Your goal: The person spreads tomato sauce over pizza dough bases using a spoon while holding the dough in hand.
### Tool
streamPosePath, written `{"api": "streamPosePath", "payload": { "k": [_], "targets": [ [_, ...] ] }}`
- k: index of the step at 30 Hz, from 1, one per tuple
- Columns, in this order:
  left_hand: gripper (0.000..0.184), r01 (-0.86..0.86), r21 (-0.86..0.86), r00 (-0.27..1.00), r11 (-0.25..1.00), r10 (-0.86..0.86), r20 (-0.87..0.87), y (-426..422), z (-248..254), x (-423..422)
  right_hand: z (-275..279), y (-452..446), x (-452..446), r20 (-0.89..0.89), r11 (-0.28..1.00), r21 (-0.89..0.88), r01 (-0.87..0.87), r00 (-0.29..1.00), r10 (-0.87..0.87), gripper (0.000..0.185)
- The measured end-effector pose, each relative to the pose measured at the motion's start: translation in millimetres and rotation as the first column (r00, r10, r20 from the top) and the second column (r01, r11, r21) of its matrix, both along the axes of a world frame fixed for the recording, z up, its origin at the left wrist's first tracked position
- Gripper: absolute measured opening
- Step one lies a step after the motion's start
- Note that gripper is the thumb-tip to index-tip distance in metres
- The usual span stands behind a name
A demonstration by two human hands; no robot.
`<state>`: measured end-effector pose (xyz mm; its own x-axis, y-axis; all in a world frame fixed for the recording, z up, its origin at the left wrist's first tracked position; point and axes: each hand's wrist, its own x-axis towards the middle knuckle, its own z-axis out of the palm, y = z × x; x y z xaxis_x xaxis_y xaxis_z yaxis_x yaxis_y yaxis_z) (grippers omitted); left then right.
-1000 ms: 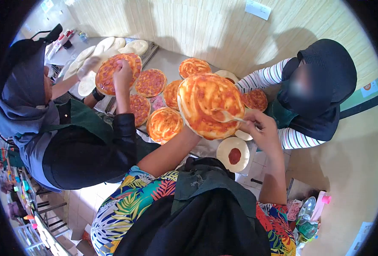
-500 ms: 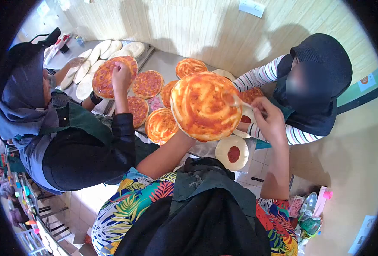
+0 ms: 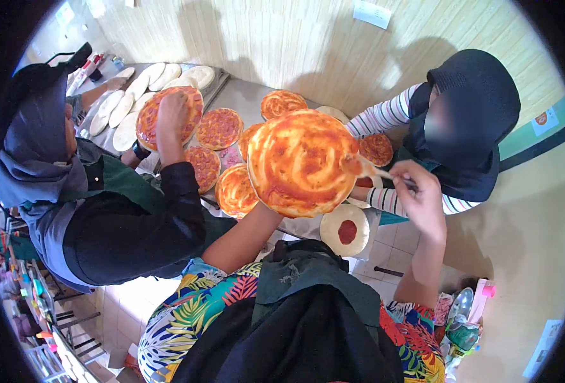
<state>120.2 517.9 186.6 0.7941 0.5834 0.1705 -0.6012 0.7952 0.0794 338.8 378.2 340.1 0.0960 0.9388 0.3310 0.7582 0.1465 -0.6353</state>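
A round pizza base (image 3: 301, 163) with red and pale sauce swirled over it is held up above the table. My left forearm (image 3: 247, 236) runs beneath it; the hand supporting it is hidden by the dough. On the right, my right hand (image 3: 421, 195) is closed round the handle of a spoon (image 3: 379, 172). The spoon's sauce-smeared end touches the pizza's right edge. Just below lies a pale dough base (image 3: 359, 239) with a red sauce spot in its middle.
Sauced and topped pizzas (image 3: 220, 127) crowd the metal table (image 3: 247, 96). Plain dough rounds (image 3: 126, 131) lie at the back left. A co-worker's hand (image 3: 173, 115) on the left is over a topped pizza. Another co-worker in striped sleeves (image 3: 384, 115) stands at the right.
My right hand and the spoon have moved right and down, to the pizza's edge. The held pizza has shifted slightly left and down. The left co-worker's hand has moved over their pizza.
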Motion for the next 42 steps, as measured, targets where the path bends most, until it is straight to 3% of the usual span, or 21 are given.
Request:
{"api": "streamPosePath", "payload": {
  "k": [6, 8, 12, 16, 17, 21, 23, 27, 34, 36, 38, 42],
  "targets": [
    [0.054, -0.022, -0.029, 0.996, 0.999, 0.019, -0.086, -11.7, -0.3, -3.1, 17.2, 38.4, -0.9, -0.068, 0.995, 0.046, -0.091, 0.993, 0.094, 0.011],
    [0.054, -0.011, -0.024, 0.999, 1.0, 0.01, -0.052, -12.8, 3.9, -4.3, 34.1, 40.3, -4.4, -0.083, 0.992, 0.004, -0.129, 0.988, 0.129, 0.011],
    [0.054, -0.011, -0.03, 1.0, 0.999, 0.011, -0.003, -15.5, 5.2, -7.7, 28.5, 46.8, 6.4, -0.052, 0.991, 0.082, -0.107, 0.992, 0.111, 0.013],
    [0.055, -0.06, -0.042, 0.998, 0.997, 0.06, -0.002, -12.1, -3.3, -14.2, 33.2, 26.1, -10.9, 0.035, 0.994, -0.031, -0.101, 0.994, 0.102, 0.013],
    [0.055, -0.083, -0.045, 0.997, 0.996, 0.083, -0.007, -12.7, -2.5, -8.4, 29.2, 19.9, -4.9, 0.057, 0.986, 0.041, -0.162, 0.986, 0.159, 0.01],
    [0.058, -0.1, -0.034, 0.995, 0.994, 0.101, 0.02, -11.1, 2.3, -9.4, 33.2, 4.6, -7.7, 0.041, 0.966, -0.036, -0.258, 0.965, 0.259, 0.012],
    [0.059, -0.095, -0.026, 0.995, 0.995, 0.096, 0.015, -11.2, 5.0, -7.4, 37.3, 11.1, -10.7, 0.156, 0.973, 0.033, -0.227, 0.963, 0.22, 0.012],
    [0.054, -0.075, -0.064, 0.997, 0.995, 0.072, -0.042, -6.8, 2.7, -1.6, 29.5, 36.4, -31.4, 0.084, 0.987, 0.13, -0.097, 0.993, 0.086, 0.014],
    [0.053, -0.125, -0.064, 0.991, 0.99, 0.127, 0.031, -0.7, -1.1, 3.0, 15.3, 1.5, -44.9, 0.153, 0.976, -0.089, -0.2, 0.965, 0.212, 0.015],
    [0.052, -0.132, -0.065, 0.99, 0.989, 0.135, 0.05, -0.7, -2.8, 0.3, 4.6, 1.7, -38.3, 0.117, 0.988, -0.05, -0.147, 0.981, 0.152, 0.015],
    [0.052, -0.135, -0.064, 0.987, 0.989, 0.14, 0.074, 3.6, -2.7, 7.7, -0.8, 1.0, -36.8, -0.005, 0.993, -0.112, 0.04, 0.999, -0.041, 0.014],
    [0.051, -0.135, -0.057, 0.983, 0.989, 0.141, 0.114, 9.0, -4.4, 9.3, -19.3, -2.6, -65.0, 0.009, 0.996, -0.085, -0.036, 0.999, 0.037, 0.014]
  ]
}}
